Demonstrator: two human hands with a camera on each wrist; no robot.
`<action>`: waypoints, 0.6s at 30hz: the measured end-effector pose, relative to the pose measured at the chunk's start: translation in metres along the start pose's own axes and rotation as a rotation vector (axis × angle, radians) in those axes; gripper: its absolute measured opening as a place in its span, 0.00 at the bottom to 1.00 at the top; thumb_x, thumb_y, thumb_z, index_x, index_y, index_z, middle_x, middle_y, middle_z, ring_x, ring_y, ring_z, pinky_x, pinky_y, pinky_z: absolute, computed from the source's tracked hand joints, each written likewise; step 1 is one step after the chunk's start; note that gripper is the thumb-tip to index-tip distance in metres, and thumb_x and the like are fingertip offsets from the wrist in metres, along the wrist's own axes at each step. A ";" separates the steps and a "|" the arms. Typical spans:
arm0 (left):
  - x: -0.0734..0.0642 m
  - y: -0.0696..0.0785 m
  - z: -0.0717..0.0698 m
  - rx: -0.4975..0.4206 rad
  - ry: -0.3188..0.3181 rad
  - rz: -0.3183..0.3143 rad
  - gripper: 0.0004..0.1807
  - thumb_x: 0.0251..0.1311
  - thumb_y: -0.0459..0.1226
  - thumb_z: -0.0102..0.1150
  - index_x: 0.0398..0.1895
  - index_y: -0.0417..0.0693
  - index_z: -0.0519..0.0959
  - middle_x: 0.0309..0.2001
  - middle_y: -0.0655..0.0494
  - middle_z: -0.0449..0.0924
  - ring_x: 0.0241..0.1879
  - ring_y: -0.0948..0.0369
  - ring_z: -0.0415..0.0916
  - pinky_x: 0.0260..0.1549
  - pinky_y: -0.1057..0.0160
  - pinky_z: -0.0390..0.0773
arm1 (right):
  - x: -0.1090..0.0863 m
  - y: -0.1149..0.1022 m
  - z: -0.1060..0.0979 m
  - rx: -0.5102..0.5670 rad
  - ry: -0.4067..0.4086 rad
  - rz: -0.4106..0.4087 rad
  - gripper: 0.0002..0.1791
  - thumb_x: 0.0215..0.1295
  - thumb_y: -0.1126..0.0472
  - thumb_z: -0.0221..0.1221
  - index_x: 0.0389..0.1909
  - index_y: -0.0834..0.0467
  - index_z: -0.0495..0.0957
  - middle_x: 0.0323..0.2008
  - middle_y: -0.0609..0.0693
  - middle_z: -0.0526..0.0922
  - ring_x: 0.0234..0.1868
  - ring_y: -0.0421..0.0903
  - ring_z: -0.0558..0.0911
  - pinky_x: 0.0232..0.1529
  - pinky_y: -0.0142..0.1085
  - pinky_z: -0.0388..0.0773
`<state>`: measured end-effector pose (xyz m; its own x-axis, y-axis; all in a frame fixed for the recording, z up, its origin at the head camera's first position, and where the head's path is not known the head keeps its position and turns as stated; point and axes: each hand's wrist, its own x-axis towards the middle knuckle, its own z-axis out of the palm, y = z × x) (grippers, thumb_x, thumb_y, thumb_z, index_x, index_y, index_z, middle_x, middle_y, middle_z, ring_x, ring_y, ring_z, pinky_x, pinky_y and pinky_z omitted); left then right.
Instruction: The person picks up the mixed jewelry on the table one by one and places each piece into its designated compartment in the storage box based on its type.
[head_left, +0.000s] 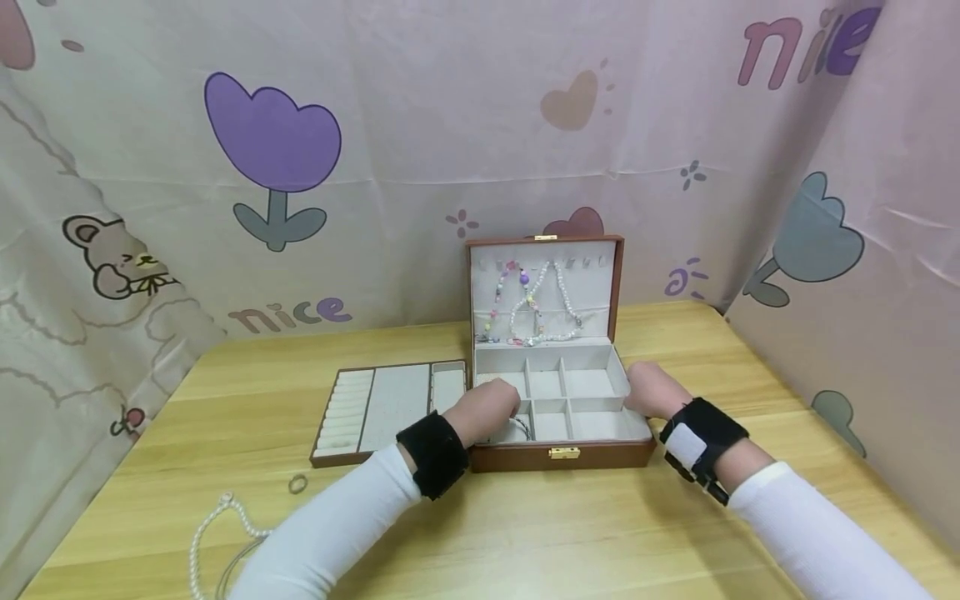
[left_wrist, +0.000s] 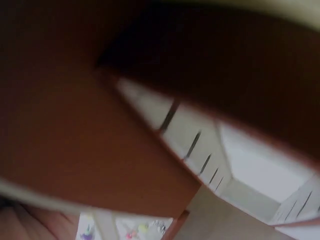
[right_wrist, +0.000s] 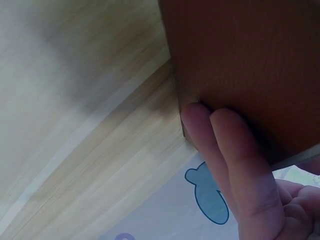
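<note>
A brown jewelry box point(head_left: 525, 457) with an open lid stands on the table, its inside split into pale compartments. My left hand point(head_left: 486, 410) reaches down into the front left compartment, fingertips hidden from the head view. From under that hand shows the curve of a thin dark-and-silver bracelet point(head_left: 524, 427); I cannot tell whether the fingers hold it. My right hand point(head_left: 651, 390) grips the right side wall of the box. In the right wrist view, two fingers point(right_wrist: 240, 145) lie against the brown outer wall, with the thumb side over the rim.
Bead necklaces point(head_left: 546, 337) hang inside the upright lid. Left of the box lies a tray point(head_left: 401, 408) with ring rolls. A ring point(head_left: 297, 483) and a pearl strand point(head_left: 197, 542) with a thin grey loop lie at the front left. A patterned curtain point(head_left: 412, 100) surrounds the table.
</note>
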<state>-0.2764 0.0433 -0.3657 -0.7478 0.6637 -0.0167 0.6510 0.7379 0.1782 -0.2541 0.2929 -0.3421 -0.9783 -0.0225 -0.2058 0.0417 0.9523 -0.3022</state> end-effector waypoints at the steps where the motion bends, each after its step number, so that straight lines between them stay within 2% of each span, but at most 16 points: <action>1: 0.000 0.000 0.002 0.019 0.001 0.009 0.11 0.56 0.25 0.50 0.24 0.45 0.80 0.26 0.57 0.80 0.20 0.66 0.63 0.21 0.72 0.69 | 0.000 -0.001 0.000 -0.002 -0.003 0.005 0.10 0.53 0.73 0.56 0.37 0.73 0.77 0.22 0.53 0.73 0.22 0.45 0.72 0.23 0.30 0.65; 5: -0.001 0.000 0.008 0.085 0.023 0.033 0.13 0.58 0.28 0.51 0.19 0.47 0.77 0.22 0.58 0.78 0.19 0.66 0.63 0.18 0.71 0.69 | 0.001 -0.002 0.000 -0.003 -0.010 0.007 0.11 0.54 0.73 0.56 0.38 0.73 0.77 0.23 0.54 0.74 0.22 0.45 0.72 0.23 0.30 0.66; 13: -0.007 -0.001 0.007 0.201 0.064 0.042 0.12 0.57 0.28 0.52 0.18 0.48 0.77 0.23 0.57 0.80 0.19 0.67 0.67 0.18 0.67 0.74 | 0.002 -0.006 0.000 -0.012 -0.003 -0.004 0.09 0.53 0.73 0.56 0.36 0.73 0.77 0.22 0.53 0.73 0.21 0.44 0.71 0.23 0.30 0.65; 15: -0.012 -0.003 0.005 0.145 0.043 0.061 0.10 0.57 0.29 0.52 0.20 0.47 0.78 0.24 0.57 0.81 0.20 0.66 0.69 0.19 0.68 0.74 | 0.002 -0.006 0.000 -0.009 -0.003 -0.005 0.09 0.53 0.73 0.56 0.35 0.73 0.77 0.22 0.53 0.73 0.21 0.44 0.71 0.22 0.30 0.65; 18: -0.026 -0.008 -0.005 0.017 0.005 0.141 0.08 0.59 0.31 0.51 0.29 0.46 0.80 0.30 0.56 0.82 0.28 0.64 0.75 0.30 0.68 0.78 | 0.002 -0.007 0.001 -0.005 -0.009 -0.005 0.09 0.53 0.73 0.56 0.35 0.73 0.77 0.22 0.53 0.74 0.21 0.44 0.71 0.23 0.30 0.65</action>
<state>-0.2624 0.0193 -0.3621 -0.6495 0.7603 0.0125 0.7517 0.6395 0.1612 -0.2556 0.2857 -0.3417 -0.9766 -0.0302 -0.2129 0.0357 0.9537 -0.2987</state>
